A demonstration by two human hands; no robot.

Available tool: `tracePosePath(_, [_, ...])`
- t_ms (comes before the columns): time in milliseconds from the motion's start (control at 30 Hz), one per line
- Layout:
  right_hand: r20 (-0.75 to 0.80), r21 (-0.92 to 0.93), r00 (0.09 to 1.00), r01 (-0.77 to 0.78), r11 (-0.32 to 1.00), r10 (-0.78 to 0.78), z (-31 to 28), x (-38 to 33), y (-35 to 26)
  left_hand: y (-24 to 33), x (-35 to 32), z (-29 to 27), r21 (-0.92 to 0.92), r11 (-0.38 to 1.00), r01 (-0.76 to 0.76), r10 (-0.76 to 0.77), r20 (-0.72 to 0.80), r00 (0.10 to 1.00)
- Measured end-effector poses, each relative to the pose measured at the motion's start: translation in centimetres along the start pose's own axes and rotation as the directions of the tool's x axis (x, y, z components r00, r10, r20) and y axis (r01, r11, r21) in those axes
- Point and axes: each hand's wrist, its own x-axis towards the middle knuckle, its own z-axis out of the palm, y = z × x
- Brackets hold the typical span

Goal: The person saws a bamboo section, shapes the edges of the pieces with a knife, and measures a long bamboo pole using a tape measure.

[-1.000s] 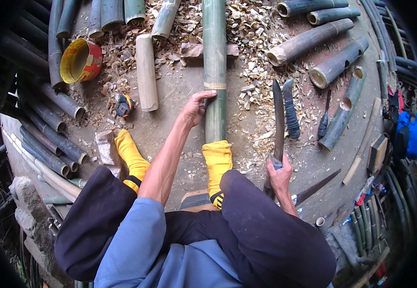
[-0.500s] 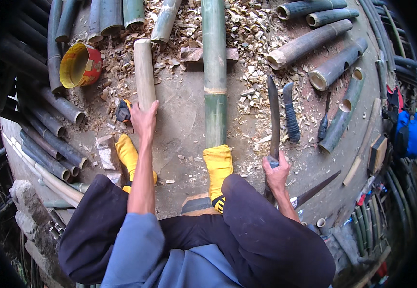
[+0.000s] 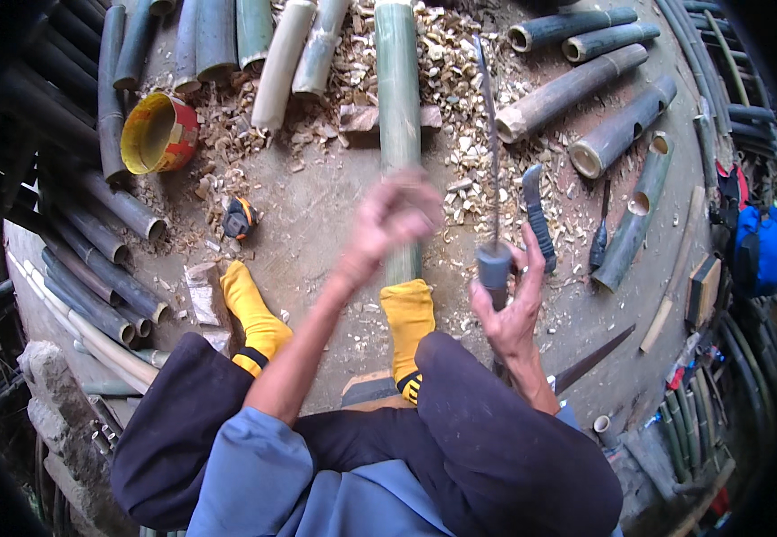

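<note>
My left hand [image 3: 395,215], smeared by motion, is over the green bamboo pole [image 3: 397,98] that runs away from me between my feet. Its fingers are too blurred to read. On the right, my right hand [image 3: 512,309] loosely grips the dark handle of a machete [image 3: 494,264], some fingers lifted off it. The thin edge of the blade points up and away. Across a wooden block [image 3: 361,118] rests the pole, its near end by my yellow-socked right foot [image 3: 408,318]. A peeled pale bamboo piece [image 3: 283,67] lies far left of the pole.
Wood shavings [image 3: 469,143] cover the far ground. A yellow and red tub [image 3: 157,134] and a tape measure [image 3: 239,218] are at left. A curved knife [image 3: 539,219], a chisel-like tool [image 3: 599,237], a saw [image 3: 594,358] and several bamboo tubes [image 3: 625,125] lie at right.
My left hand has let go of the peeled bamboo piece, which now lies farther away, and has swung right over the pole. My right hand has turned the machete and loosened its fingers.
</note>
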Motion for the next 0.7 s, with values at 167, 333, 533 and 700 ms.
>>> tracePosePath(167, [-0.108,-0.081,0.938,-0.339,0.937,0.330,-1.2,-4.9,3.4,-2.8,-0.5,3.2,-0.159,0.978,-0.136,0.067,-0.380,0.923])
tracePosePath(333, [-0.247,-0.317,0.672,-0.737,0.597,0.698,-1.6,-19.4,15.0,-1.0,-2.1,-5.4,0.176,0.966,-0.191,0.258,-0.567,0.782])
tracePosePath(533, [-0.229,-0.246,0.636,-0.770,0.589,0.737,-1.9,-20.9,19.0,1.7,-0.5,-11.1,0.638,0.759,-0.129,0.510,-0.459,0.728])
tracePosePath(700, [0.051,-0.196,0.672,-0.719,0.667,0.739,-4.9,-14.7,6.9,5.8,-2.4,-14.2,0.793,0.605,0.071,0.274,-0.291,0.916])
